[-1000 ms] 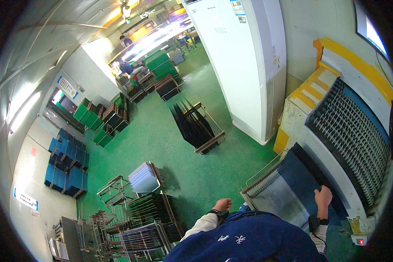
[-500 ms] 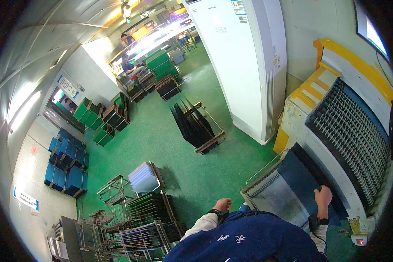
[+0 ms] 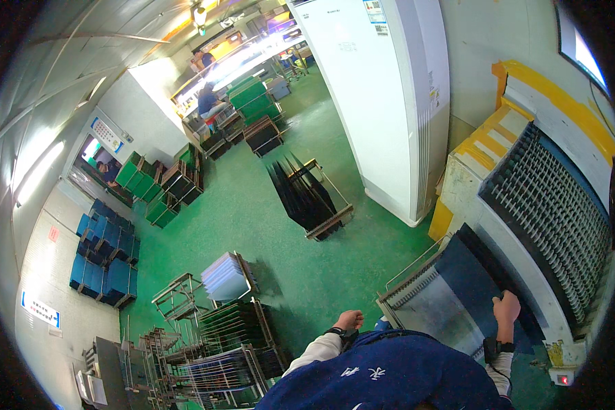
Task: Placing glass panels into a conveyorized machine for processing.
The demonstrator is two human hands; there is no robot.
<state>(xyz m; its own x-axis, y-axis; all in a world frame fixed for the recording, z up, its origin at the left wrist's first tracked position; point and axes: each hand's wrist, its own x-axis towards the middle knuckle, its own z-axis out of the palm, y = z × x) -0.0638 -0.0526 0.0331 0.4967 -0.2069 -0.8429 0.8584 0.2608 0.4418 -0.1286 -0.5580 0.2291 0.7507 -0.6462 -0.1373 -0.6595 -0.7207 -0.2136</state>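
Note:
My left hand [image 3: 350,320] hangs over the green floor in front of my body, its fingers curled in and nothing visible in them. To the right, my right hand [image 3: 506,309] is closed at the edge of a dark blue panel [image 3: 468,277], one of several upright thin panels in a metal rack [image 3: 417,275]. The fingertips are partly hidden. A greyish translucent panel [image 3: 444,311] is on the near side of the dark ones. Right beside the rack stands a white machine with a curved bed of many small rollers [image 3: 550,212].
A tall white cabinet unit [image 3: 383,102] stands ahead. A rack of black panels [image 3: 307,198] is on the green floor [image 3: 232,225]. Metal racks [image 3: 219,348] and pale sheets [image 3: 227,277] stand at left. Blue [image 3: 106,253] and green stacks [image 3: 140,176] line the wall. People are far off.
My hands and the panels hold their positions. In the background, a seated person and others at the far bench and doorway have shifted slightly.

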